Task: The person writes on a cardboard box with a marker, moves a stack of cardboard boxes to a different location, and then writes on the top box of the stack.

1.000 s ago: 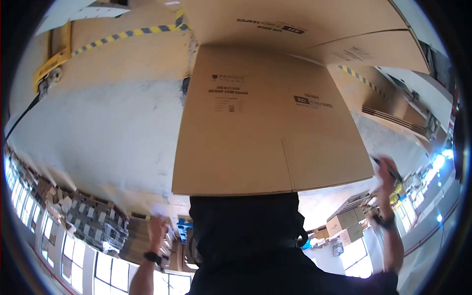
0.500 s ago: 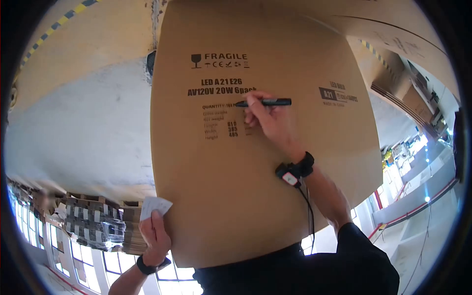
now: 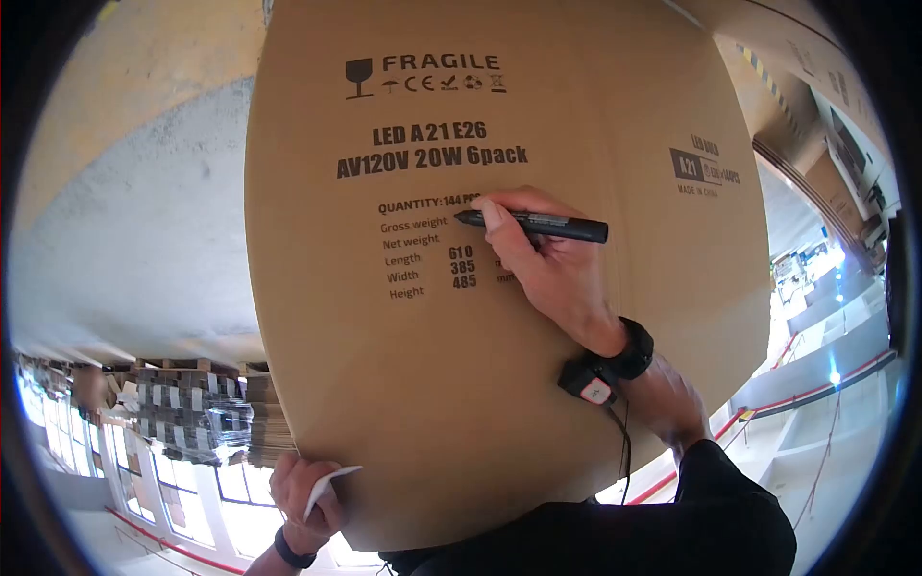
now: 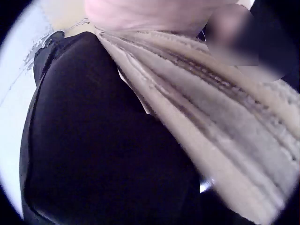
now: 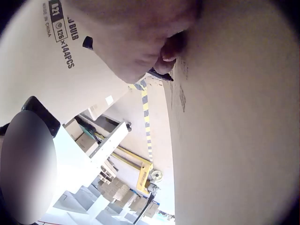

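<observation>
A large cardboard sheet (image 3: 499,384) with black print fills the middle of the head view. My right hand (image 3: 552,264) pinches a black marker (image 3: 567,228), its tip at the "Gross weight" line beneath the quantity print. In the right wrist view the right hand (image 5: 136,42) lies close against the cardboard (image 5: 234,122), and the marker tip (image 5: 164,76) shows under the fingers. At the lower left edge of the cardboard, my left hand (image 3: 309,494) holds a small white paper (image 3: 325,488). Stacked cardboard edges (image 4: 187,93) run below the left hand (image 4: 150,14) in the left wrist view.
Wrapped stacks of goods (image 3: 192,413) stand at the far left by the windows. Another cardboard flap (image 3: 807,48) rises at the upper right. A yellow pallet jack (image 5: 143,176) and striped floor tape (image 5: 147,119) show in the right wrist view.
Both hands came in from the sides to the cardboard, which now appears larger. Since half a second ago, the left hand has lowered and its paper has turned; the marker tip sits slightly lower.
</observation>
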A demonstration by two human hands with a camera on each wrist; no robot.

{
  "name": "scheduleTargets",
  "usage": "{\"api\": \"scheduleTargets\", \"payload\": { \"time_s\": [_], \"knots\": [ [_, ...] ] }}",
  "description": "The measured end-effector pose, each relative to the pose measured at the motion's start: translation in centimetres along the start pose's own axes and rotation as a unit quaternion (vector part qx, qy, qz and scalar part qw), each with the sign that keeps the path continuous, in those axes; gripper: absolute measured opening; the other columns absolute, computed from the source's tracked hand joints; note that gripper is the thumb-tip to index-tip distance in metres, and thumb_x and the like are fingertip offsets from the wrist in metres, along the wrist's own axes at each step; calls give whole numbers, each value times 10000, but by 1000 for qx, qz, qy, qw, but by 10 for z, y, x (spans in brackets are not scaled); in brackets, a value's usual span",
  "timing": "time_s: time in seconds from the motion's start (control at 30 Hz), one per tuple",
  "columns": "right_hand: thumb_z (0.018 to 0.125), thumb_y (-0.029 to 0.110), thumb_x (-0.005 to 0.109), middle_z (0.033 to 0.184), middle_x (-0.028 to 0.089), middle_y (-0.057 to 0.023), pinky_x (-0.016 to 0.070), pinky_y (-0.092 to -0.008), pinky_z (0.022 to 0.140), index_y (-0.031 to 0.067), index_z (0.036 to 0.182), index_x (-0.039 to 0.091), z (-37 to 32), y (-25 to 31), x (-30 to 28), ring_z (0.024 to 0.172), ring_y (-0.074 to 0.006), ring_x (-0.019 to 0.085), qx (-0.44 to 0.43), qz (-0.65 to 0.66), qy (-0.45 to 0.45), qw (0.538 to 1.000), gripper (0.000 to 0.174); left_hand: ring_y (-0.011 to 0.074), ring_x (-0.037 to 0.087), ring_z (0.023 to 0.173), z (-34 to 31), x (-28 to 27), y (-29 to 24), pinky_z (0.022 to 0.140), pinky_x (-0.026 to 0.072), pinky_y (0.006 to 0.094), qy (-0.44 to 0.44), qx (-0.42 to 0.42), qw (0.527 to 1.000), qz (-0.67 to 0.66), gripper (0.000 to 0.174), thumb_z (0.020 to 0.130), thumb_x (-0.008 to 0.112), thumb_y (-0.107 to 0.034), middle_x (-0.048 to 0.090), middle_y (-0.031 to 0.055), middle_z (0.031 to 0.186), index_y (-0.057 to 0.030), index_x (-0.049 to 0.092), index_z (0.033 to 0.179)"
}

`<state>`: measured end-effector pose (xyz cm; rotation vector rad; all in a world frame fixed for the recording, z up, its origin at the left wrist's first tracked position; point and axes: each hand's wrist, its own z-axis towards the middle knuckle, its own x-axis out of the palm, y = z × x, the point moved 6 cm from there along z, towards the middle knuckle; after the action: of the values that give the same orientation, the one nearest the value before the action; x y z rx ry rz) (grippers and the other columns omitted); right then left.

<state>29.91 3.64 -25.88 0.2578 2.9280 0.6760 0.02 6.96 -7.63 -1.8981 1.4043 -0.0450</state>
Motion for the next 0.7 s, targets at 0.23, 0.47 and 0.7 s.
{"api": "scheduleTargets", "payload": {
  "time_s": [0.23,0.47,0.7],
  "knots": [
    [937,122,662,743,575,36,391,-209,543,-15,954,672,-1,-7,0,643,-27,466,-9,-10,4,1000,138,245,445,521,-4,4,7,499,354,369,-29,34,999,3,114,864,469,-92,581,81,651,-43,564,824],
    [949,154,649,642,517,58,342,-211,485,-5,902,668,4,-8,-2,584,-12,430,-8,9,-18,1000,167,238,453,520,-4,5,9,503,357,369,-32,16,999,-18,139,868,465,-102,579,86,651,-36,578,823],
    [948,156,648,613,473,68,335,-211,470,0,855,654,0,-9,-2,564,-6,412,-9,8,-23,1000,182,243,485,545,-8,10,14,515,381,366,-41,-2,998,-43,146,868,465,-105,586,103,656,-24,578,823]
  ]
}}
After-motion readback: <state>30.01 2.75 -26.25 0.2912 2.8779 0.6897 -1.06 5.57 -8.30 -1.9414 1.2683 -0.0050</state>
